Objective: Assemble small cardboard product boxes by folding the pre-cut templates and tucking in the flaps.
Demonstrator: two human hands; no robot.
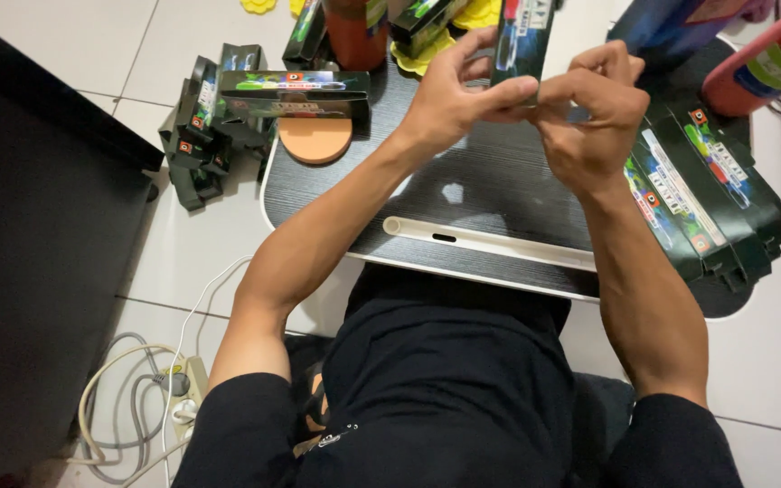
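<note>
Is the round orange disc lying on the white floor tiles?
No, the orange disc rests on the dark lap table, beside an assembled dark box.

The person wears a black short-sleeved shirt. Both forearms are bare. A small zipper pull shows low on the clothing.

This looks like a home used for piecework, since the person sits on a pale tiled floor at a low black lap table, with flat and folded dark cartons heaped about and a power strip with tangled cords lying nearby.
</note>
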